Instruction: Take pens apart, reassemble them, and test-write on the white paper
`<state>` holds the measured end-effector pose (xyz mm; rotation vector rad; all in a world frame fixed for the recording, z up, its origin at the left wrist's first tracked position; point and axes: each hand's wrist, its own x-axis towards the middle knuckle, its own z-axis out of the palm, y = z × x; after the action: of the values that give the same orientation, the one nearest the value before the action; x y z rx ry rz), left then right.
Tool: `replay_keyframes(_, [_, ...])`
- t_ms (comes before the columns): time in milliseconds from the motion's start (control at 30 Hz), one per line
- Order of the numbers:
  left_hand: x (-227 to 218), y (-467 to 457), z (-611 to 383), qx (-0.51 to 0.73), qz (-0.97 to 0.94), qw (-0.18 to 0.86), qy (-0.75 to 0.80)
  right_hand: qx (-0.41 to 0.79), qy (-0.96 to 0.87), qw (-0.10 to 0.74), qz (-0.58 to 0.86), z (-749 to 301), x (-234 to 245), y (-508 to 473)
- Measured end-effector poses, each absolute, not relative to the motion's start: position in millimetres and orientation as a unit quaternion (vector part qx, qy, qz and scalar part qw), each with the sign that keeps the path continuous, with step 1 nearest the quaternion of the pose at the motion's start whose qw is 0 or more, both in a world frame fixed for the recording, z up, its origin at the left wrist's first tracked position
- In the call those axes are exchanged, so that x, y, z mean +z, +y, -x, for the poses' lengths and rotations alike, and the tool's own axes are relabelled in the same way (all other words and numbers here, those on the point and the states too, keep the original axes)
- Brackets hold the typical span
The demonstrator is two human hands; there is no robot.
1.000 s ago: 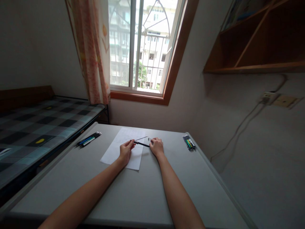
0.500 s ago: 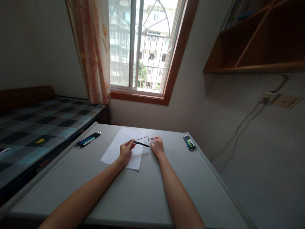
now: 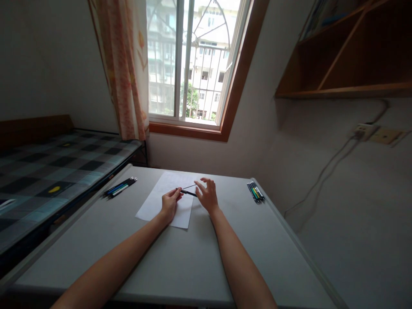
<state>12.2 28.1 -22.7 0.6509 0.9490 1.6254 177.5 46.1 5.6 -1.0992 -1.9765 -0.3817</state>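
- The left hand pinches a black pen between thumb and fingers, above the sheet of paper, so the pen points across toward the other hand.
- From the same fingertips a thin dark rod, perhaps an ink refill, slants away toward the right; I can't make out how it is gripped.
- The right hand is spread, its thumb and fingers parted and not closed around anything that I can see. It covers the far ends of pen and rod, so I can't tell whether it touches them.
- The step in hand, I'd judge, is handling the two slim pieces together, the left side steadying them.
- The next move seems to call for a light, exact pinch by the right fingers on one piece, without knocking the other.
- The sheet of paper lies beneath the left hand, flat on the pale bench.
- Farther out, one row of pens rests near the bench's left edge, and another bundle of pens near its right edge.
- Past the bench I see a checked bed and a window.
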Motion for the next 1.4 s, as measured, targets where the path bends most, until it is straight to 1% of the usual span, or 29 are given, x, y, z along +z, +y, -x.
replay_keyframes(133, [-22.4,28.0,-12.3,0.682,-0.28,0.543,0.402,-0.158,-0.792,0.39,0.443,-178.5,4.5,47.8])
replay_keyframes(400, [-21.8,26.6,-12.4,0.672,-0.284,0.559,0.394,-0.15,-0.772,0.401,0.47,-181.6,3.0,48.7])
replay_keyframes(600, [-19.0,25.1,-11.5,0.668,-0.29,0.558,0.399,-0.091,-0.676,0.458,0.57,-197.1,-12.8,64.0])
replay_keyframes(700, [-18.5,24.4,-11.1,0.667,-0.288,0.558,0.4,-0.042,-0.628,0.461,0.626,-207.1,-22.4,73.6])
replay_keyframes(800, [-18.4,24.1,-10.9,0.662,-0.29,0.563,0.401,-0.027,-0.61,0.442,0.657,-211.5,-28.4,76.8])
replay_keyframes(933, [-17.4,23.7,-11.2,0.661,-0.284,0.568,0.4,-0.03,-0.633,0.401,0.662,-210.3,-34.2,74.9])
replay_keyframes(1233, [-18.6,24.8,-11.3,0.666,-0.282,0.562,0.4,-0.055,-0.642,0.408,0.647,-211.4,-41.6,77.5])
replay_keyframes(1400, [-19.3,25.5,-11.2,0.665,-0.284,0.563,0.4,-0.037,-0.645,0.368,0.668,-212.2,-41.5,78.3])
